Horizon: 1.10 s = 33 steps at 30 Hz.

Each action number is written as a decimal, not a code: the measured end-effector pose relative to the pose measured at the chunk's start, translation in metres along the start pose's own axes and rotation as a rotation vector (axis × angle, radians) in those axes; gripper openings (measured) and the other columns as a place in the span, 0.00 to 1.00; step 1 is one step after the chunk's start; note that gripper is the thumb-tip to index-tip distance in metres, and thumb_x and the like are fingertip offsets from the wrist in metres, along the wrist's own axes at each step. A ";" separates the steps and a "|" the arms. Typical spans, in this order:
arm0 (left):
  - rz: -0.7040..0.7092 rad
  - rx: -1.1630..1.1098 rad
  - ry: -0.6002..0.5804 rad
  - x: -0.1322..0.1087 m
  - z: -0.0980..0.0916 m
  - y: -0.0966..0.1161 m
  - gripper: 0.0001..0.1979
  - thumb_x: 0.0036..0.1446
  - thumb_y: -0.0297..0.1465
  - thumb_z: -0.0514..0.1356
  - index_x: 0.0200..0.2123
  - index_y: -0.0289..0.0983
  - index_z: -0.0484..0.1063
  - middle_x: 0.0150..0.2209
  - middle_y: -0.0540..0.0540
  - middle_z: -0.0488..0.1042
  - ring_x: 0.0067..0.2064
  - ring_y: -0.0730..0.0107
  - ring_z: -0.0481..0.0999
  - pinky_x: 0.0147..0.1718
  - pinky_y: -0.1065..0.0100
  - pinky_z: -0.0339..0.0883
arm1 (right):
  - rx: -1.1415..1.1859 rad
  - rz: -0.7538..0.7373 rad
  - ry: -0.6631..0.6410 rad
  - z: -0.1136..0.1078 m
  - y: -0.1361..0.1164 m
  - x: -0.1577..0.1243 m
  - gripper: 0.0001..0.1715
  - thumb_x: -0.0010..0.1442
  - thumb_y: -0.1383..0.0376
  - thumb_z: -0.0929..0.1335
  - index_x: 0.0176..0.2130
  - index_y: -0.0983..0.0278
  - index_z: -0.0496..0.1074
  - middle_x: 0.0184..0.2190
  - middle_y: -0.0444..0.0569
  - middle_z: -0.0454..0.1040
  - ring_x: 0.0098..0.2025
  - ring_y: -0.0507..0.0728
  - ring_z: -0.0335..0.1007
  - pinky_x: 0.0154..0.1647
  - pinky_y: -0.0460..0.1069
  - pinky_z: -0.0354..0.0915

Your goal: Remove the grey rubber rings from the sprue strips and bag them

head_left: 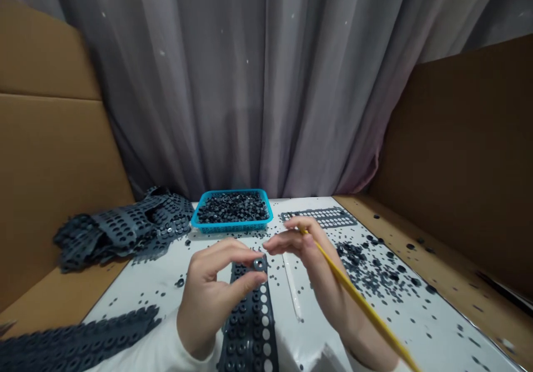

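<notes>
My left hand (219, 288) pinches a small black ring-shaped piece (260, 264) between thumb and forefinger. The piece is over the far end of a dark perforated strip (250, 327), which lies lengthwise in front of me. Raised round pieces fill part of the strip, while a column of open holes along its right side shows white underneath. A long thin yellow stick (353, 291) rests in my right hand (314, 250), held near its tip and slanting back past the wrist. The right fingertips are close to the ring-shaped piece, seemingly apart from it.
A blue basket (197, 222) full of small black pieces stands at the back. Perforated dark sheets (125, 227) are heaped at left, and another strip (79, 338) lies nearer. Black bits (375, 266) are scattered at right. A white stick (292, 288) lies mid-table. Cardboard walls (462, 127) flank the table.
</notes>
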<state>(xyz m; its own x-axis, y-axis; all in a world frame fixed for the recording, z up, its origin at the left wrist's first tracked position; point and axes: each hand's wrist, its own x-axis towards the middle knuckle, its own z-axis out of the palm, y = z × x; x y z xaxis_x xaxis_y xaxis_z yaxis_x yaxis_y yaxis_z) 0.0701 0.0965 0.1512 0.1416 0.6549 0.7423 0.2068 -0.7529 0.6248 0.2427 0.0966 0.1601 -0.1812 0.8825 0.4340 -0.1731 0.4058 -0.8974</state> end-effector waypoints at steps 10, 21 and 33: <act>0.131 0.067 0.056 -0.011 -0.014 -0.008 0.11 0.44 0.24 0.67 0.34 0.38 0.74 0.28 0.49 0.75 0.31 0.70 0.73 0.30 0.69 0.67 | -0.363 -0.355 -0.233 -0.013 -0.020 -0.004 0.17 0.62 0.67 0.63 0.49 0.55 0.71 0.31 0.47 0.73 0.34 0.53 0.68 0.32 0.48 0.66; 0.232 0.101 0.029 -0.009 -0.014 -0.002 0.08 0.47 0.22 0.65 0.32 0.36 0.74 0.26 0.49 0.76 0.27 0.71 0.74 0.28 0.69 0.67 | -0.406 -0.479 -0.305 0.000 -0.021 -0.008 0.16 0.50 0.77 0.70 0.38 0.62 0.72 0.42 0.51 0.76 0.43 0.58 0.73 0.46 0.53 0.70; 0.241 0.125 -0.008 -0.008 -0.015 -0.002 0.06 0.48 0.23 0.65 0.30 0.37 0.73 0.25 0.50 0.75 0.27 0.72 0.73 0.28 0.68 0.66 | -0.460 -0.512 -0.302 0.003 -0.014 -0.010 0.14 0.53 0.77 0.68 0.39 0.63 0.70 0.41 0.51 0.76 0.44 0.56 0.72 0.45 0.52 0.70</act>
<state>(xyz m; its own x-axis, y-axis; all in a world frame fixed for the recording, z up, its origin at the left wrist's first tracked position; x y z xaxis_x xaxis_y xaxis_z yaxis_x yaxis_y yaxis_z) 0.0537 0.0916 0.1479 0.2086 0.4583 0.8640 0.2845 -0.8737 0.3947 0.2443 0.0813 0.1681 -0.4560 0.4804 0.7492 0.1033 0.8647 -0.4916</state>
